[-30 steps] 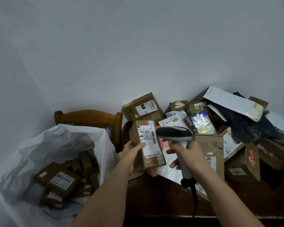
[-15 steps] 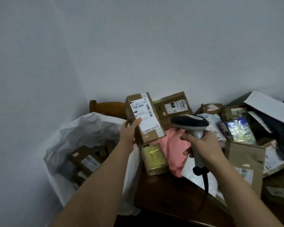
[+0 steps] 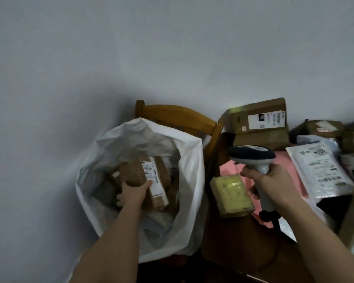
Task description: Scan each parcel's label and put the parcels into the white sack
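My left hand [image 3: 132, 194] reaches down into the open white sack [image 3: 189, 180] and grips a brown cardboard parcel [image 3: 151, 178] with a white label, held among other boxes inside. My right hand [image 3: 274, 180] holds a grey and black barcode scanner [image 3: 251, 155] by its handle over the table's left end, its cable hanging below. A yellow wrapped parcel [image 3: 231, 198] lies on the table just left of that hand, on a pink mailer [image 3: 227, 170].
The sack sits on a wooden chair [image 3: 178, 114] against the wall. On the dark wooden table [image 3: 229, 252] lie a stacked brown box [image 3: 258, 119], a white labelled mailer [image 3: 319, 172] and more boxes toward the right edge.
My left hand has carried the brown parcel from in front of the scanner leftward and down into the sack. The view has swung left; the scanner hand has stayed over the table.
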